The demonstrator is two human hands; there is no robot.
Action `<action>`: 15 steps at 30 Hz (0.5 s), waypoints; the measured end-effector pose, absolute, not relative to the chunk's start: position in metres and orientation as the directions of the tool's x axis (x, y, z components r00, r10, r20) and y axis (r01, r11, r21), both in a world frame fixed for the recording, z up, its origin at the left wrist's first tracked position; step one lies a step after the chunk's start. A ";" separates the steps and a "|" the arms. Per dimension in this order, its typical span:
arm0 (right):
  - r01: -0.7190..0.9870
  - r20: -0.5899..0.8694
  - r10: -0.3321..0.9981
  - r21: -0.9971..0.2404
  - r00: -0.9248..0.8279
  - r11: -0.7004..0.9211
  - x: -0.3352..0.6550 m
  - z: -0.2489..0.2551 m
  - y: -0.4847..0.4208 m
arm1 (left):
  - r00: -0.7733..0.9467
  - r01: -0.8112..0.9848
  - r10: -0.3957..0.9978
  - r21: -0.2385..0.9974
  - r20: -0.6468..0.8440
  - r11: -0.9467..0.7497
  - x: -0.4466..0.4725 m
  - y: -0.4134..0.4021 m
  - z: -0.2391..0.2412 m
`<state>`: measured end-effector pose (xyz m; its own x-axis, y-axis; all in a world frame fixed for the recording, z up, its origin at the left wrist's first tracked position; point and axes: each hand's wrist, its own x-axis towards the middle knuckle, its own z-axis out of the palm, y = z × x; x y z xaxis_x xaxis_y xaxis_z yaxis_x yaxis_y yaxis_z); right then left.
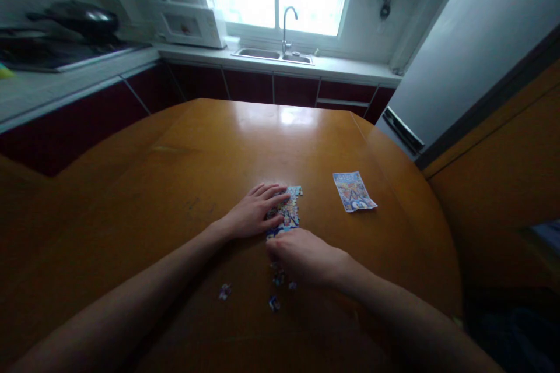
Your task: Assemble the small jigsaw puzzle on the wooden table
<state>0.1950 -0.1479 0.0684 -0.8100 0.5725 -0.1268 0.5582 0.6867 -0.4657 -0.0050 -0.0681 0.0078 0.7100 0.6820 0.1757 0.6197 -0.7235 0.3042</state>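
Note:
A partly assembled jigsaw puzzle [291,210] with small colourful pieces lies flat on the wooden table [192,157]. My left hand [258,210] rests on its left side, palm down and fingers stretched out. At the puzzle's near edge, my right hand [306,253] is closed with its fingers curled downward. Its fingertips are hidden, so whatever they hold cannot be made out. Loose puzzle pieces [273,303] lie just below the right hand, and another loose piece [224,291] sits apart to the left, beside my left forearm.
A creased printed picture sheet [354,191] lies on the table to the right of the puzzle. Beyond the table are a counter with a sink [258,53], a white microwave [188,24] and a stove with a pan [81,16]. A fridge [472,41] stands at the right.

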 end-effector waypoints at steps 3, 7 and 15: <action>0.520 0.013 0.662 -0.607 -0.750 0.601 0.202 0.077 -0.134 | 0.710 0.613 0.679 0.314 0.183 -0.725 -0.005 -0.068 0.006; 0.415 0.252 0.834 -0.774 -0.491 0.478 0.221 0.074 -0.097 | 0.714 0.608 0.673 0.306 0.193 -0.733 -0.005 -0.067 0.006; 0.269 0.189 0.981 -0.944 -0.036 0.192 0.246 0.012 -0.049 | 0.717 0.623 0.679 0.293 0.158 -0.726 -0.005 -0.068 0.011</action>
